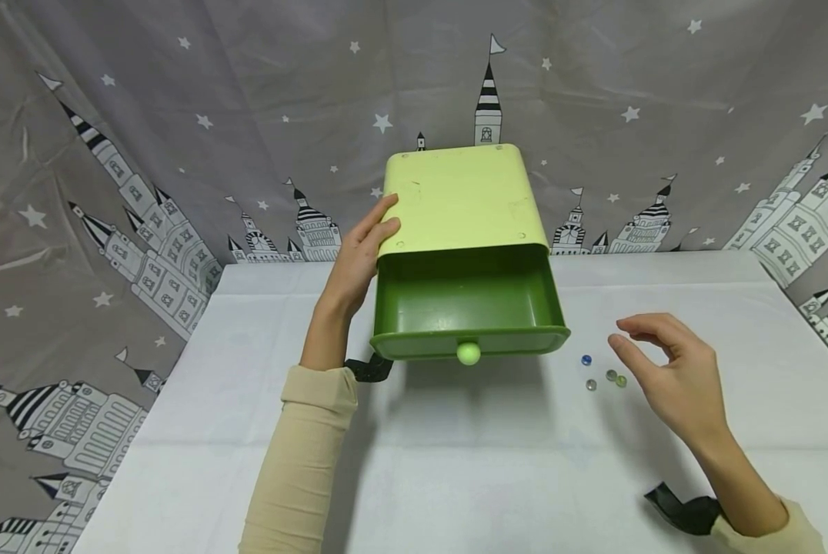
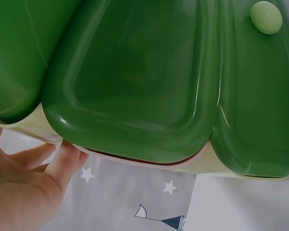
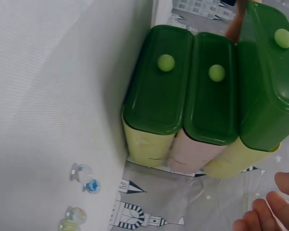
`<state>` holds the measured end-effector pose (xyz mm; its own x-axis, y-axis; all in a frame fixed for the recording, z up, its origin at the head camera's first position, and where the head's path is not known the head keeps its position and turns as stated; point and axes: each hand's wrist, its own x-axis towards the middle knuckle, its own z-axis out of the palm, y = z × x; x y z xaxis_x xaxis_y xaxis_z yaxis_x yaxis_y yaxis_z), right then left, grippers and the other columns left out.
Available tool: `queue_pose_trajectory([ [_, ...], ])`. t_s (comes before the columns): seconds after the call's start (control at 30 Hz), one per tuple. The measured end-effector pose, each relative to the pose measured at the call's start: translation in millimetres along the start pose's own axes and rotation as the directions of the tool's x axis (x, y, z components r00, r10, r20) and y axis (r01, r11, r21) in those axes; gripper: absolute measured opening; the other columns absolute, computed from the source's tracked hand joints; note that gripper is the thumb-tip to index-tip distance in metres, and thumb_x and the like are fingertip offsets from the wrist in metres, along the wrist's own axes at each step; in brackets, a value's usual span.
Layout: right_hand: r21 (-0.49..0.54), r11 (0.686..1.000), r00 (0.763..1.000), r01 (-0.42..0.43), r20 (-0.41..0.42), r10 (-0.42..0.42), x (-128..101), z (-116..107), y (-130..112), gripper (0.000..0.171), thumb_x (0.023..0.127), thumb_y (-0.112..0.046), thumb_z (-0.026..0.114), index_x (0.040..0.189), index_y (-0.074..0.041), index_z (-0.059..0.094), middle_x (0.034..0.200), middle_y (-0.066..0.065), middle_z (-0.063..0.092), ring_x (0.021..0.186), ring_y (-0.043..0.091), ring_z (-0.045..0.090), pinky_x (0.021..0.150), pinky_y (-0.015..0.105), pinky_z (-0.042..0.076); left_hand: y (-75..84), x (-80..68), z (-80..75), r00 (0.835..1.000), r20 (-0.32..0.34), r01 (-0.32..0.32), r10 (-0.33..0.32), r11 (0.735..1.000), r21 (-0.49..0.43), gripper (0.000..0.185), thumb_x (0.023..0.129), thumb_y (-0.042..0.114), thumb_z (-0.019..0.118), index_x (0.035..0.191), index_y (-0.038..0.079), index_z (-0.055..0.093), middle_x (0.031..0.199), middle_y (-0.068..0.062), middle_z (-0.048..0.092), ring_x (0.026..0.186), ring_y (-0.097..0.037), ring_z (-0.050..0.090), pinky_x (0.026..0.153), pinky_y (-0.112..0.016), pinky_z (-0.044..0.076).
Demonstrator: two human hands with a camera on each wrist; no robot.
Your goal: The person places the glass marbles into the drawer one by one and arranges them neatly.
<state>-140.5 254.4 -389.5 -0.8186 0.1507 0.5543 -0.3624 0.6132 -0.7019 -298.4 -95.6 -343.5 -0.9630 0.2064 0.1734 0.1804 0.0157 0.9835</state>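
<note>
Four small glass marbles [image 1: 602, 376] lie loose on the white surface [image 1: 455, 462], just right of a light green drawer cabinet [image 1: 462, 200] that stands at the back of it, against a grey curtain [image 1: 178, 115] printed with towers and stars. The top drawer [image 1: 469, 308], dark green with a pale round knob [image 1: 468, 353], is pulled well out over the surface, and its inside shows bare. In the right wrist view two more dark green drawers sit pushed in below it, each with its own knob, the middle body pinkish. The left hand [image 1: 358, 258] rests flat against the cabinet's left side, fingers [image 1: 379, 219] straight and touching the upper edge, gripping nothing. The right hand [image 1: 670, 373] hovers above the surface just right of the marbles, its fingers loosely bent and released, thumb and forefinger apart, holding nothing and not touching the marbles. Both arms wear cream sleeves, with a black strap at each wrist.
</note>
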Motion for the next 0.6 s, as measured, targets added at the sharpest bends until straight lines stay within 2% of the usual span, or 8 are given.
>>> queue_pose_trajectory([
  [0.23, -0.001, 1.000, 1.000, -0.006, 0.000, 0.006, -2.5, 2.3, 6.2, 0.017, 0.080, 0.007, 0.076, 0.098, 0.004, 0.073, 0.096, 0.000, 0.065, 0.093, -0.001, 0.055, 0.086, 0.011, 0.040, 1.2, -0.3, -0.2, 1.000, -0.002, 0.008, -0.008, 1.000, 0.016, 0.050, 0.102, 0.034, 0.053, 0.151, 0.030, 0.044, 0.158, 0.011, 0.028, 0.143, -0.016, 0.028, 0.106, -0.058, 0.032],
  [0.47, -0.017, 1.000, 1.000, 0.018, 0.008, -0.018, -5.5, 5.7, 12.9, 0.019, 0.078, 0.008, 0.076, 0.097, 0.004, 0.073, 0.097, 0.010, 0.066, 0.094, -0.004, 0.053, 0.086, 0.011, 0.039, 1.3, -0.3, -0.4, 1.000, -0.003, 0.011, -0.011, 1.000, 0.002, 0.049, 0.102, 0.032, 0.053, 0.151, 0.029, 0.044, 0.157, 0.010, 0.029, 0.140, -0.015, 0.032, 0.105, -0.054, 0.035],
  [0.6, -0.021, 1.000, 1.000, 0.018, 0.013, -0.018, -6.4, 6.8, 15.0, 0.019, 0.079, 0.008, 0.076, 0.096, 0.004, 0.073, 0.096, 0.010, 0.066, 0.094, -0.004, 0.052, 0.085, 0.011, 0.039, 0.8, -0.3, -0.2, 1.000, 0.002, 0.010, -0.010, 1.000, -0.003, 0.049, 0.103, 0.032, 0.052, 0.151, 0.029, 0.043, 0.158, 0.010, 0.029, 0.140, -0.015, 0.032, 0.105, -0.054, 0.035],
])
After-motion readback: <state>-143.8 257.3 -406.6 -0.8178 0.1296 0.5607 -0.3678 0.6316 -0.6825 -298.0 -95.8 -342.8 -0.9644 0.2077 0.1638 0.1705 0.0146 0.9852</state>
